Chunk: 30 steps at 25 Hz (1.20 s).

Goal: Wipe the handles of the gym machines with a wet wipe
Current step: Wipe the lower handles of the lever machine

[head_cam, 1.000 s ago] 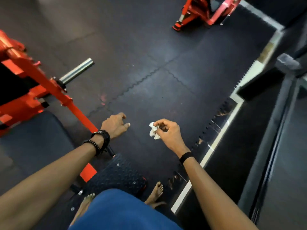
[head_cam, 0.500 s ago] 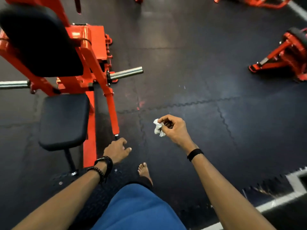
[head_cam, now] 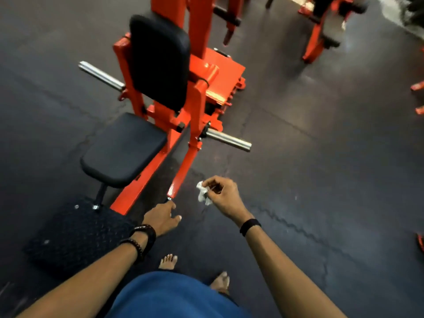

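Right hand (head_cam: 221, 196) pinches crumpled wet wipe (head_cam: 202, 193), kept clear beside the orange lever arm (head_cam: 183, 173). Left hand (head_cam: 161, 218) curled over the handle end below, likely steadying it; actual grip unclear. 2 bare feet behind.

The machine frame (head_cam: 197, 92) is metal with a glossy orange paint finish. The two weight pegs (head_cam: 228, 140) at 10 and 4 o'clock of the frame are bare polished metal. The seat pad (head_cam: 124, 149) and back pad (head_cam: 160, 60) look like smooth, matt black vinyl. The footplate (head_cam: 75, 235) is black with a raised tread pattern. The floor (head_cam: 321, 180) is dark, matt rubber matting. The wipe (head_cam: 203, 193) is crumpled white cloth-like material.
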Available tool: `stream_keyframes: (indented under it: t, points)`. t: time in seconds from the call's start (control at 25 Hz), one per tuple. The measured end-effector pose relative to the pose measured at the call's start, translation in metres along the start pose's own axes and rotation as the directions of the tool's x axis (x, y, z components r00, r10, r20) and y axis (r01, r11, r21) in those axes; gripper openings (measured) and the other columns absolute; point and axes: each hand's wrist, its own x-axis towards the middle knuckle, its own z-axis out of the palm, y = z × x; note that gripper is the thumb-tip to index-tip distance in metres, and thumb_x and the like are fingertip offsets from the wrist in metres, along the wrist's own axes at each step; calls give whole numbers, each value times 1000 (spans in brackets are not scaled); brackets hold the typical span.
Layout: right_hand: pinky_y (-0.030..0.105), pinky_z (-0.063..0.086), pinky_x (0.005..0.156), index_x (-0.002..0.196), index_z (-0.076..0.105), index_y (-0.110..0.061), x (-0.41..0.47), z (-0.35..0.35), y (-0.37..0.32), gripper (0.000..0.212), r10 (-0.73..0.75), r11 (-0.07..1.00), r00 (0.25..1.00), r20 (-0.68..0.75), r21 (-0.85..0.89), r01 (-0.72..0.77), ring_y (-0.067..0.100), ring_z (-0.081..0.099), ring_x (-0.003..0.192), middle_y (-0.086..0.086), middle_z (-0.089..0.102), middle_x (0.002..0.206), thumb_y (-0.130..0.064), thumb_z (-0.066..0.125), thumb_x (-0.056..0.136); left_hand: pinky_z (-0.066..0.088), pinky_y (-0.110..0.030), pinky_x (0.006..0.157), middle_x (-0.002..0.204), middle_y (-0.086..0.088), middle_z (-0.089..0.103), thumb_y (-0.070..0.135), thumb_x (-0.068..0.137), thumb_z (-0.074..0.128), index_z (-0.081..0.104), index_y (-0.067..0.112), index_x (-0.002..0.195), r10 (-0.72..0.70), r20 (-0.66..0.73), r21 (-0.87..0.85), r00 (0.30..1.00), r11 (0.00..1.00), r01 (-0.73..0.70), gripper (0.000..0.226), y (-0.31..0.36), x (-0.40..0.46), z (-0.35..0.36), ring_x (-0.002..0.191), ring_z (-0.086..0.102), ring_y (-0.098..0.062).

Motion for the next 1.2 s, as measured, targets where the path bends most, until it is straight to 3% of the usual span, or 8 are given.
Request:
stream_keyframes:
  t: [0.24, 0.32, 0.48, 0.76, 0.88, 1.0, 1.12, 1.2]
  points:
    - [30, 58, 62, 89, 68, -5, 75, -11, 13, 7, -123, 982, 928, 353, -91, 164, 11, 66, 57, 4, 74, 70, -11, 68, 90, 50, -37, 90, 117, -3, 67, 44, 89, 60, 55, 21, 121, -279, -172, -216, 945, 946, 240, 40, 30, 13, 0, 113, 62, -28]
    - [33, 57, 63, 87, 67, -9, 100, -18, 17, 6, -163, 959, 865, 475, -129, 251, 11, 66, 60, 2, 74, 71, -14, 69, 90, 50, -36, 89, 115, -2, 67, 45, 89, 60, 55, 22, 121, -396, -191, -330, 898, 888, 321, 40, 44, 10, 11, 111, 63, -27]
    - [20, 48, 60, 78, 61, -17, 141, -7, 17, 13, -143, 932, 725, 674, -155, 329, 6, 61, 59, 4, 70, 65, -15, 68, 89, 51, -34, 88, 114, 0, 67, 45, 90, 59, 54, 22, 126, -592, -189, -505, 783, 743, 440, 43, 54, -8, 48, 107, 63, -22]
    - [20, 37, 70, 71, 57, -19, 183, 83, 84, 31, -18, 811, 595, 803, -337, 479, 1, 50, 77, -5, 53, 82, 8, 49, 84, 43, -36, 96, 125, 2, 60, 40, 90, 55, 54, 25, 126, -777, -98, -538, 622, 567, 624, 39, 11, 5, 108, 116, 56, -21]
    - [34, 44, 76, 70, 51, -19, 215, 142, 162, 27, 89, 760, 580, 810, -432, 485, 15, 54, 78, 0, 53, 88, -13, 51, 96, 38, -38, 94, 122, 4, 56, 42, 88, 52, 52, 27, 122, -762, -82, -468, 643, 599, 650, 38, -32, 60, 155, 115, 53, -21]
    - [41, 48, 84, 83, 59, -16, 263, 219, 268, 38, 146, 488, 493, 858, -496, 718, 28, 58, 94, 7, 62, 100, -54, 63, 88, 37, -41, 101, 135, -2, 49, 47, 87, 56, 44, 22, 138, -757, -87, -401, 648, 622, 673, 58, -93, 145, 222, 123, 47, -24]
    - [42, 41, 96, 116, 63, -9, 309, 283, 373, 70, 166, 144, 347, 923, -371, 918, 37, 53, 115, 16, 61, 120, -64, 71, 74, 36, -45, 104, 141, -8, 42, 47, 84, 63, 36, 16, 143, -796, -52, -448, 603, 558, 699, 71, -137, 225, 285, 127, 43, -31]
    - [42, 38, 96, 123, 57, -11, 332, 311, 412, 76, 212, -30, 337, 917, -339, 940, 36, 46, 119, 13, 56, 125, -65, 72, 72, 37, -48, 104, 141, -10, 40, 46, 81, 67, 34, 15, 143, -817, -63, -473, 574, 531, 703, 77, -150, 261, 312, 127, 43, -33]
